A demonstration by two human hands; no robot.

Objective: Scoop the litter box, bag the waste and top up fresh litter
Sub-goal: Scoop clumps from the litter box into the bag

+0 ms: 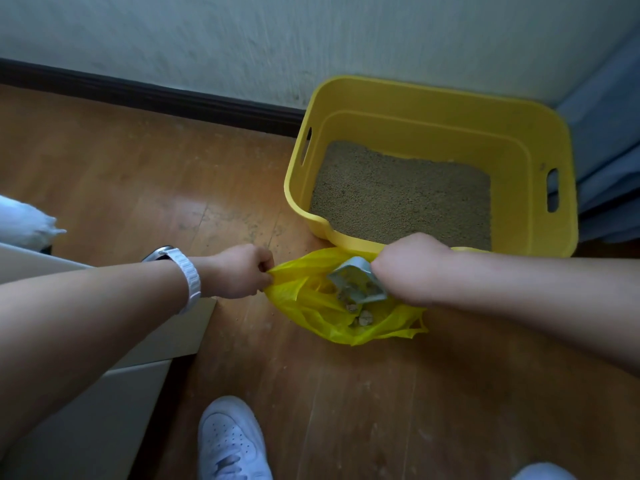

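Scoop (358,277) tips into the bag (311,306) on the floor by the box (433,95), right hand (405,268) gripping it, left hand (242,271) pinching the rim. Keep that mouth stretched wide and tip low so the clumps (365,318) land inside.

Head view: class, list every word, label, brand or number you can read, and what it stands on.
No text can be read.
litter box, bag and scoop: plain, no print shows.
watch: dial not in view.
shoe: dark mark near the frame's edge, too blurred to read.
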